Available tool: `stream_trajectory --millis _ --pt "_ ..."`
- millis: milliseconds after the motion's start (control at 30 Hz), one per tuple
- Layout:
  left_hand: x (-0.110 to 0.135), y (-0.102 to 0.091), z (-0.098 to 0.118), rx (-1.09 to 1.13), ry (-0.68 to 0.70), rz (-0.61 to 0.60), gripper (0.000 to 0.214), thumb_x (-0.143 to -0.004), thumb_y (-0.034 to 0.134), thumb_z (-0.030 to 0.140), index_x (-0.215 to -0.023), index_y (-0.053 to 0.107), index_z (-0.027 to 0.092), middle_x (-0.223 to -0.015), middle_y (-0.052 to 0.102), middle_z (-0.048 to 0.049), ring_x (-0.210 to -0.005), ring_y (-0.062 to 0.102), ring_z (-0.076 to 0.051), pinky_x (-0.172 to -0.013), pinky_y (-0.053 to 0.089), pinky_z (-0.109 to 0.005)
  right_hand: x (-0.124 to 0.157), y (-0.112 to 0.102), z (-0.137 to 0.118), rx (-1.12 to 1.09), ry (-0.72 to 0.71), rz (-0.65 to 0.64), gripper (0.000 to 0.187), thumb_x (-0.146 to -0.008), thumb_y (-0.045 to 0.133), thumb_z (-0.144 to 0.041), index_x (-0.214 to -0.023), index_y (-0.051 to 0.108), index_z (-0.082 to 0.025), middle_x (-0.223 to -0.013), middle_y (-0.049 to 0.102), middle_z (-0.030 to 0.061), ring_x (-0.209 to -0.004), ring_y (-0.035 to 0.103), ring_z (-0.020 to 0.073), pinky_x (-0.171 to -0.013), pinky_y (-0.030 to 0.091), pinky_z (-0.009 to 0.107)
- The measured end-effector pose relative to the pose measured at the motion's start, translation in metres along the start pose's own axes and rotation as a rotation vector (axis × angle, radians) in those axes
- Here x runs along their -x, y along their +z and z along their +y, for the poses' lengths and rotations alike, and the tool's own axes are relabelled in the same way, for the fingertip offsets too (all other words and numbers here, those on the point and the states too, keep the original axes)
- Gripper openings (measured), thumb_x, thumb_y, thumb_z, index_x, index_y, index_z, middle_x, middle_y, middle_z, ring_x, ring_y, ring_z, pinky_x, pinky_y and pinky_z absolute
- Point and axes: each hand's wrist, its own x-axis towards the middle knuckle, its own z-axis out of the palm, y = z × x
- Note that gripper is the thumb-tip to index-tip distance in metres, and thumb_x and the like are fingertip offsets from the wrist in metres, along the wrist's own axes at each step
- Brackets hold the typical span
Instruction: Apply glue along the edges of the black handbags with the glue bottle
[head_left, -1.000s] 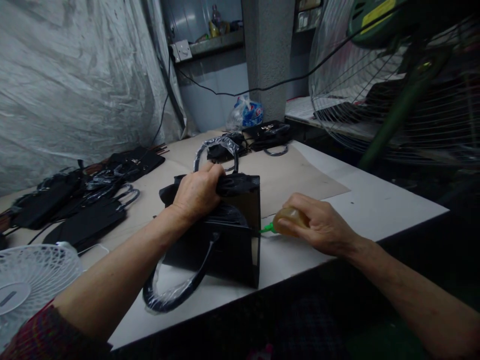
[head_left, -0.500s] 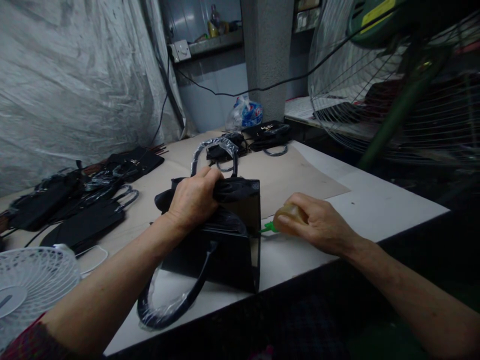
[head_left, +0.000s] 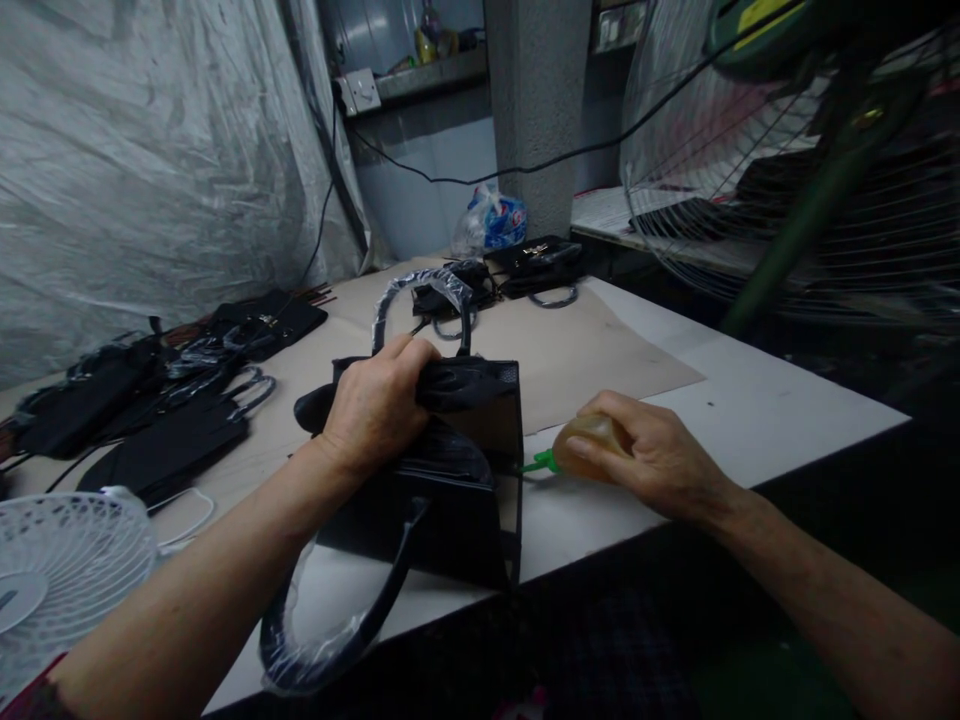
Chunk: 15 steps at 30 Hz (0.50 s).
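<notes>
Evidently, the work is partway along, with one edge of a black handbag being attended to. The bag is set on the table, below and around the left hand, by which its upper part is gripped; the fingers are curled over it, though the fingertips are hidden. By the right hand a squeeze bottle of amber liquid is firmly enclosed, with the thumb laid along its side. Its green nozzle is pointed away from that hand, towards the left one, and its tip is held at the bag's near end; whether contact is made, or liquid released, cannot be told.

As for what is done, the bag's body is already shaped, and both handles are in place: one arched just beyond the left hand, one hanging nearer than it, both in clear wrapping. As for what is left, the end facing the right hand appears unfinished, a pale surface being exposed between black edges. More black bags are laid to the left of the left hand and beyond both hands; whether these have been finished cannot be judged.
</notes>
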Motion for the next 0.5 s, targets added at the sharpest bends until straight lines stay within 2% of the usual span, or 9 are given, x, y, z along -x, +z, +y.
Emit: stream_trajectory --millis 67,233,400,500 --pt "0.0004 -0.0006 0.0004 -0.004 -0.003 -0.007 0.027 -0.086 0.064 0.018 -0.112 0.066 0.024 -0.112 0.073 -0.0065 -0.092 0.072 -0.027 -0.075 0.053 -0.034 0.0011 -0.0004 0.0005 -0.01 -0.001 -0.023 0.022 -0.095 0.065 -0.043 -0.084 0.059 -0.025 -0.07 0.063 -0.0008 -0.059 0.058 0.0176 -0.055 0.044 0.031" --pt "0.0017 0.0008 0.0005 0.013 0.012 0.021 0.026 -0.087 0.063 0.019 -0.112 0.067 0.024 -0.111 0.072 -0.0062 -0.092 0.071 -0.026 -0.074 0.053 -0.034 0.0012 0.0005 0.0035 0.042 -0.054 0.079 0.023 -0.097 0.064 -0.044 -0.088 0.06 -0.023 -0.075 0.063 0.0017 -0.062 0.059 0.0191 -0.056 0.043 0.032" --pt "0.0028 0.0033 -0.001 0.023 0.039 0.057 0.024 -0.086 0.064 0.018 -0.108 0.068 0.023 -0.108 0.072 -0.006 -0.09 0.071 -0.026 -0.073 0.052 -0.034 0.0014 -0.0011 0.0008 0.041 -0.096 -0.004 0.028 -0.1 0.063 -0.049 -0.089 0.061 -0.023 -0.078 0.061 0.0006 -0.062 0.058 0.0171 -0.058 0.043 0.032" --pt "0.0024 0.0046 -0.0016 0.028 0.052 0.079 0.023 -0.086 0.064 0.018 -0.108 0.068 0.023 -0.107 0.072 -0.0057 -0.088 0.072 -0.026 -0.072 0.052 -0.034 0.0018 -0.0017 0.0 0.05 -0.112 0.022 0.027 -0.1 0.062 -0.048 -0.092 0.062 -0.023 -0.083 0.061 0.0017 -0.066 0.058 0.0176 -0.061 0.044 0.033"
